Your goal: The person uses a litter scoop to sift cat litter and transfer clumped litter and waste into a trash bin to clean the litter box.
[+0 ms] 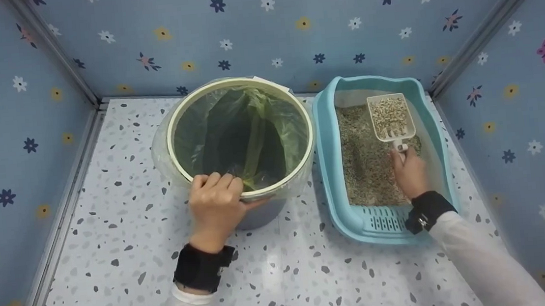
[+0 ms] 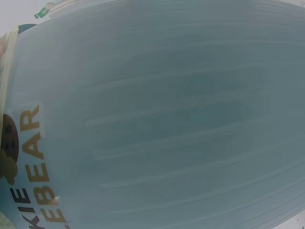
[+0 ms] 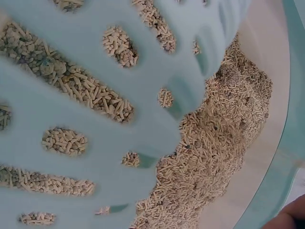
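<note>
Blue walls (image 1: 291, 28) printed with flowers and butterflies close in on three sides of a speckled white worktop (image 1: 127, 244). On it stand a round bin (image 1: 241, 136) and, just beside it, a light blue litter tray (image 1: 387, 226).

The left hand (image 1: 216, 202) has its grip clenched on the near rim of the bin, fingers curled over the cream rim and the thumb out along its outer edge. A green bag (image 1: 260, 124) lines the bin beyond those fingers. The left wrist view is filled by the bin's blue-grey wall (image 2: 167, 119), with part of a printed label at its lower left edge.

The right hand (image 1: 410, 173) grips the handle of a white slotted scoop (image 1: 391, 118), which reaches away from the grip toward the far end of the tray. The scoop's bowl carries a load of pale pellet litter (image 1: 389, 114) and sits over the litter bed (image 1: 367, 164) that fills the tray around and below the grip. In the right wrist view the scoop's slotted underside (image 3: 95, 119) spans most of the picture, pellets showing through its slots, with more litter (image 3: 214, 143) heaped beneath it against the tray's inner wall (image 3: 281, 71).

Both wrists wear black bands over white sleeves.
</note>
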Available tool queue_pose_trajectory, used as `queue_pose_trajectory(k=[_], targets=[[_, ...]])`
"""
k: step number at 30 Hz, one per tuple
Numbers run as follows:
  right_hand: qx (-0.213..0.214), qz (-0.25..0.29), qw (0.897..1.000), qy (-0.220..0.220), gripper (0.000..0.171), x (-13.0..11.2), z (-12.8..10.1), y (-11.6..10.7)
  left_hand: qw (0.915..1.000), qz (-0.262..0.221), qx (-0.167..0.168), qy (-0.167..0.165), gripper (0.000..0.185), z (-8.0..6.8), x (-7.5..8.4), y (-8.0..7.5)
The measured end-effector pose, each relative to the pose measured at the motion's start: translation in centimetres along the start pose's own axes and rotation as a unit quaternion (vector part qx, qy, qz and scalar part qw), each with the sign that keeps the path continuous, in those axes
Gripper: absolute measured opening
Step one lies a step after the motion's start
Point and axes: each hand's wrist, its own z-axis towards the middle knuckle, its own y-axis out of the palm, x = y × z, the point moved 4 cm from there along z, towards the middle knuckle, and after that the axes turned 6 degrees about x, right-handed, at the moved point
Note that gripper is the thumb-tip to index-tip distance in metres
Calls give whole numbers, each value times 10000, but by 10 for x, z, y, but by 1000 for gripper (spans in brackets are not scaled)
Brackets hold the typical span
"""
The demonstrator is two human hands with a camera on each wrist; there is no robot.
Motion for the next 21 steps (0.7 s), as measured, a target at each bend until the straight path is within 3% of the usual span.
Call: queue_pose_trajectory(k=[11,21], targets=[[318,254,9991,128,48,-4,3,-7,10000,3,4,17,75,-1,0,1],[552,134,9983,-130,44,-7,4,-11,9998,12,179,14,74,-3,0,1]])
